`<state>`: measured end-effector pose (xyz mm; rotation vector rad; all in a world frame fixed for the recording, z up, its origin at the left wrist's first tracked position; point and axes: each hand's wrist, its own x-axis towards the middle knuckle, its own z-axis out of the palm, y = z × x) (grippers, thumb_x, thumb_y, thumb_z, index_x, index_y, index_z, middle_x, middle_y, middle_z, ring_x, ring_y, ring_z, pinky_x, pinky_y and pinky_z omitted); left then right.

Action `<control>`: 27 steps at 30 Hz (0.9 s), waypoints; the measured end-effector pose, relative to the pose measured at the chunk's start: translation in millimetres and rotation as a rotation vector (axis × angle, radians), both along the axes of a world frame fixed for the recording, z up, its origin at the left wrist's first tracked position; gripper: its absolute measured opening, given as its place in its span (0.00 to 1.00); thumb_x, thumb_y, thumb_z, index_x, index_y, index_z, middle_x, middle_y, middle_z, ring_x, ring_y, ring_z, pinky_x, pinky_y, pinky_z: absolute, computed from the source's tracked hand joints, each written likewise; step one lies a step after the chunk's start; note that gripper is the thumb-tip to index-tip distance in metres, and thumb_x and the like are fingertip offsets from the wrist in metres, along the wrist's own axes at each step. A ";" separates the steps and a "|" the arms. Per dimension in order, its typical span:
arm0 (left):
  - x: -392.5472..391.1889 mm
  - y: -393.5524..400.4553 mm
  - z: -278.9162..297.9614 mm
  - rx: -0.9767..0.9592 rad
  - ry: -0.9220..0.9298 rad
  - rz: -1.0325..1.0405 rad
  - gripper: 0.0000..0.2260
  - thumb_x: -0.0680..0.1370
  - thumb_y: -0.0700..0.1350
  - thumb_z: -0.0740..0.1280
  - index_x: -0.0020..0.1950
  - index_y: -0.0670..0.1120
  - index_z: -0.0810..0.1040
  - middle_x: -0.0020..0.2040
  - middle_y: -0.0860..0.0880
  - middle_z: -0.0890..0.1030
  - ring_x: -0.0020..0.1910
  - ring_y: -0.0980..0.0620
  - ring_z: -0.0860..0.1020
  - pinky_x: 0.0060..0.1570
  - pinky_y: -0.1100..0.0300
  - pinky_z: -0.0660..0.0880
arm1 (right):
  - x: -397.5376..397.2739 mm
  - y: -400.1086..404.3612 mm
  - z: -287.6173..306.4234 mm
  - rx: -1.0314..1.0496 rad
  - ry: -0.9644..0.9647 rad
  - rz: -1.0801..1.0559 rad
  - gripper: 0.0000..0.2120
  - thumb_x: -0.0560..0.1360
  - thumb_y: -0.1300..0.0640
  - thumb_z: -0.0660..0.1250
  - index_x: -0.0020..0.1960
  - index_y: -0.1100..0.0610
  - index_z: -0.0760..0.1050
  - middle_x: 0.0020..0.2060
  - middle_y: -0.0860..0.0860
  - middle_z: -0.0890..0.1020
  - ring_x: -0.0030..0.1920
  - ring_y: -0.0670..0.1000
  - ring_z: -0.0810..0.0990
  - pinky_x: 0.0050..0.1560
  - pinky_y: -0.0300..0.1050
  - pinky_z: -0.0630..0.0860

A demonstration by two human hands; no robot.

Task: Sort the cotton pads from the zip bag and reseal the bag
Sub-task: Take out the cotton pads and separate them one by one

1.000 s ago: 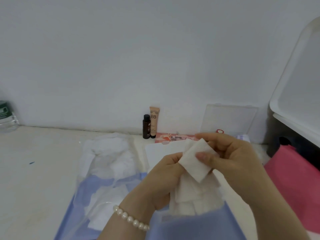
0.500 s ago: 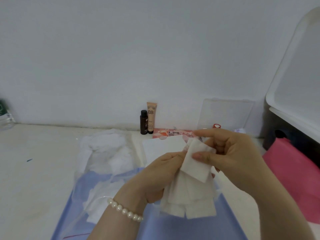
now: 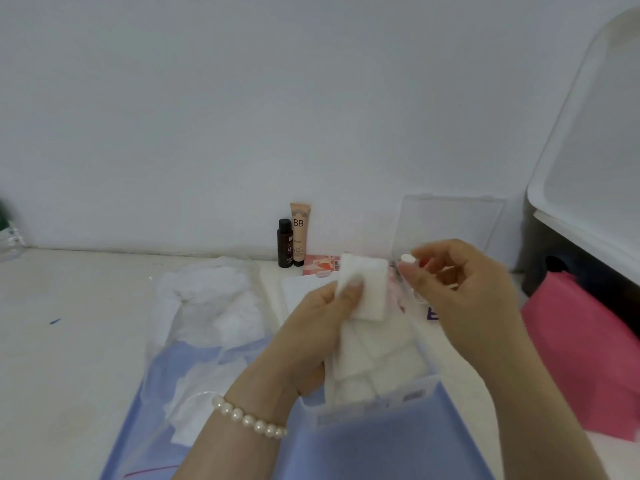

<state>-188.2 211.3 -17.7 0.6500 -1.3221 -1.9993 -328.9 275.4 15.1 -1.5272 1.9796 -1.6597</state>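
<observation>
My left hand (image 3: 311, 337) grips a fanned stack of white square cotton pads (image 3: 370, 327), its thumb pressed on the top pad. My right hand (image 3: 450, 289) hovers just to the right of the stack, fingers loosely curled and apart from the pads, with nothing in it. A clear zip bag (image 3: 194, 348) with a blue lower part lies flat on the table to the left, with several white pads inside it. A second blue bag or pouch (image 3: 374, 441) lies under my hands.
A small dark bottle (image 3: 284, 243) and a beige BB tube (image 3: 299, 233) stand at the wall. A clear plastic box (image 3: 450, 223) sits behind my right hand. A pink bag (image 3: 581, 358) lies to the right, under a white tray (image 3: 595, 174).
My right hand has let go of the top pad and drawn back to the right. My left hand holds the stack alone, thumb on the top pad.
</observation>
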 end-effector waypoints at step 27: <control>-10.3 -2.0 -1.7 0.299 0.197 0.294 0.13 0.81 0.48 0.58 0.57 0.45 0.79 0.54 0.41 0.83 0.54 0.41 0.80 0.55 0.42 0.76 | 18.9 -14.7 -18.1 -0.130 -0.128 -0.158 0.09 0.73 0.57 0.69 0.36 0.47 0.75 0.36 0.50 0.80 0.34 0.47 0.75 0.36 0.36 0.72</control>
